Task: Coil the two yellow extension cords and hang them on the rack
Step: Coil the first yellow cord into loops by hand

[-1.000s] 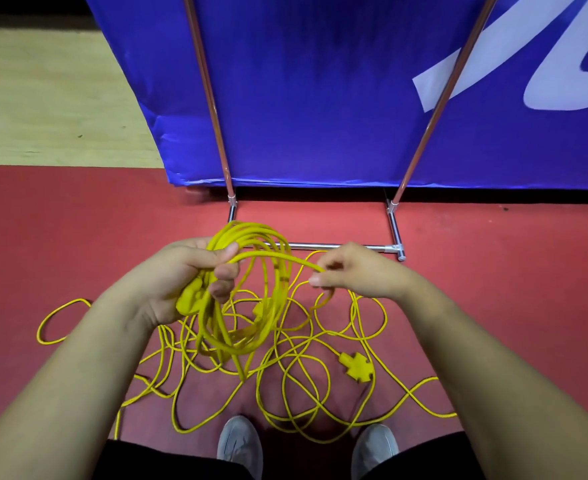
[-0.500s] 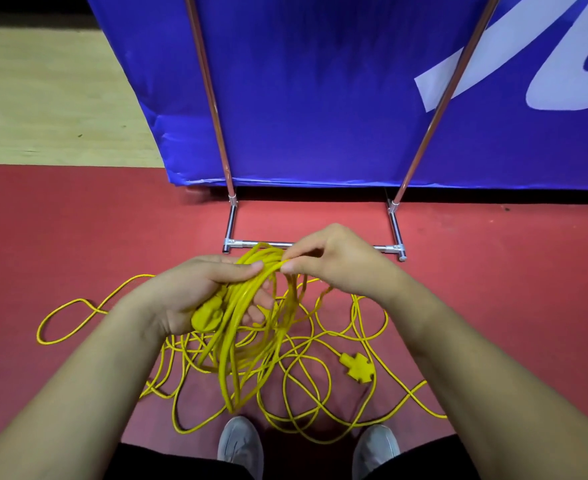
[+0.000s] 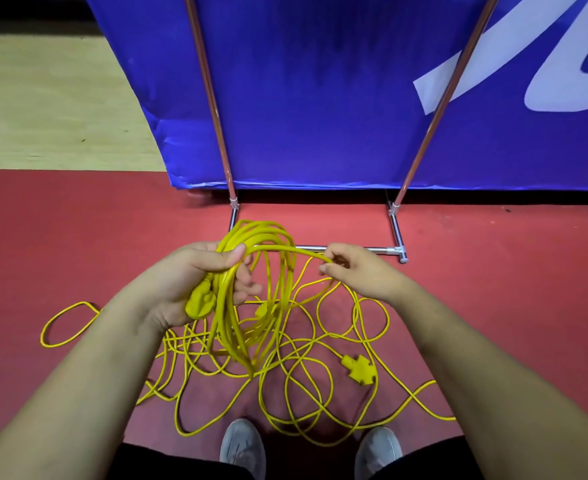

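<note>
My left hand (image 3: 195,282) grips a coil of yellow extension cord (image 3: 261,306) with several loops and a yellow plug (image 3: 200,303) hanging by the palm. My right hand (image 3: 358,271) pinches the strand that runs from the coil to the right. Loose yellow cord (image 3: 306,386) lies tangled on the red floor below both hands, with a yellow socket end (image 3: 358,370) to the right. I cannot tell where one cord ends and the other begins. The rack (image 3: 394,230) stands just beyond my hands, its two slanted poles rising out of the frame.
A blue banner (image 3: 320,98) hangs behind the rack's poles. The rack's chrome base bar (image 3: 379,250) lies on the red floor right behind my right hand. My grey shoes (image 3: 240,448) stand at the tangle's near edge. A wooden floor (image 3: 53,105) lies at far left.
My right hand has drawn away from the coil to the right, pulling a strand of cord out with it. My left hand keeps its grip on the coil, raised slightly.
</note>
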Available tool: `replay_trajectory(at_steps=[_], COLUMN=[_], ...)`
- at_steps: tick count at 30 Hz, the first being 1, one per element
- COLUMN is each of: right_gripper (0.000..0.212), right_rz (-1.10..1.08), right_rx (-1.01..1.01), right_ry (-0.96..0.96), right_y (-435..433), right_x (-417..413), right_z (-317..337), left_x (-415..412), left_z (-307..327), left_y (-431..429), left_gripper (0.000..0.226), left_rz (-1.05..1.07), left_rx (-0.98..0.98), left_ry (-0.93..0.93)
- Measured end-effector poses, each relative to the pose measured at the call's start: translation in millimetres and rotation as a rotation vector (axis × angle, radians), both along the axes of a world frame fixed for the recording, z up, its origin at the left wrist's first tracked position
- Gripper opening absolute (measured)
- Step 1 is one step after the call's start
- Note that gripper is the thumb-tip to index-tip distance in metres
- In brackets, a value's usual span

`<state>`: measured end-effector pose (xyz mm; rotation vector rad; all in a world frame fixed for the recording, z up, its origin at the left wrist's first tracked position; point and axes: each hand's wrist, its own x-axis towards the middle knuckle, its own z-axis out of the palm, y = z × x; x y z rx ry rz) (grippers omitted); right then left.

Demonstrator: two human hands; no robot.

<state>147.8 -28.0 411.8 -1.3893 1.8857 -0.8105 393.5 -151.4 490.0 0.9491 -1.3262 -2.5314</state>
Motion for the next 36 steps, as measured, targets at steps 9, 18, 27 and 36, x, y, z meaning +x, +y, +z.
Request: replay_trajectory(at_steps=[9,18,27,36], right_gripper=[0.033,0.02,0.009,0.014], right_rz=[-0.401,-0.626,0.464,-0.006], right_rx=[0.17,0.083,0.367,-0.14], right_ry=[-0.194,-0.269,-0.007,-0.5], right_y=[16,2,-7,-13], right_x=[-34,-7,44,44], right_z=[-73,-67,62,68], left_x=[1,-2,-2,-11], left_z=[12,2,-2,10], left_y=[-13,-18,-2,14], left_gripper=[0.026,0.017,0.02,0.012], left_rz=[0.169,0.336,0.109,-0.103], left_rx=[0.067,-0.07,-0.222,-0.132], left_ry=[0.304,0.082,-0.087,0.082])
